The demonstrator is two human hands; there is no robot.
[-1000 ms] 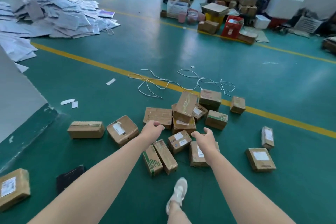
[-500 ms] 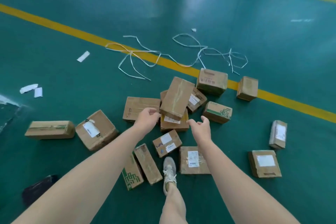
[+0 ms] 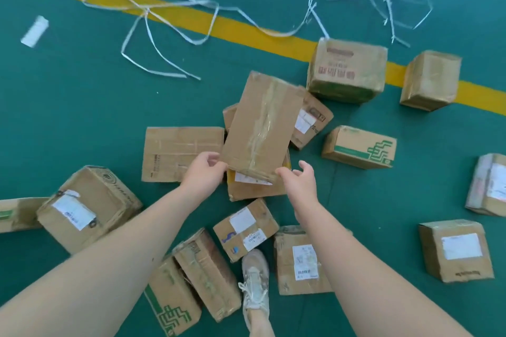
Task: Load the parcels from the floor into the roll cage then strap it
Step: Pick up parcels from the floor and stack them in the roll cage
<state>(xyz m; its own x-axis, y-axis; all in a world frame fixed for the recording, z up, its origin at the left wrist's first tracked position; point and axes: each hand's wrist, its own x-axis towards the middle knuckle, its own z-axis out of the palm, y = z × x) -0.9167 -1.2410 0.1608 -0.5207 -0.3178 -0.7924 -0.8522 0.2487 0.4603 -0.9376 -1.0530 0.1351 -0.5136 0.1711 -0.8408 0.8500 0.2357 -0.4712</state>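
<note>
We had our left grip (image 3: 204,172) touching the taped parcel (image 3: 262,126) at its near corner, pinch uncertain, and our right grip (image 3: 299,180) open, empty, just beside it; tilted on the heap (image 3: 254,191) between them, it could have slid off under a lopsided lift.

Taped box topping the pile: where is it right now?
Head view, centre: the taped box leans on a lower box, its near edge between the left hand and right hand, with a flat box to its left.
</note>
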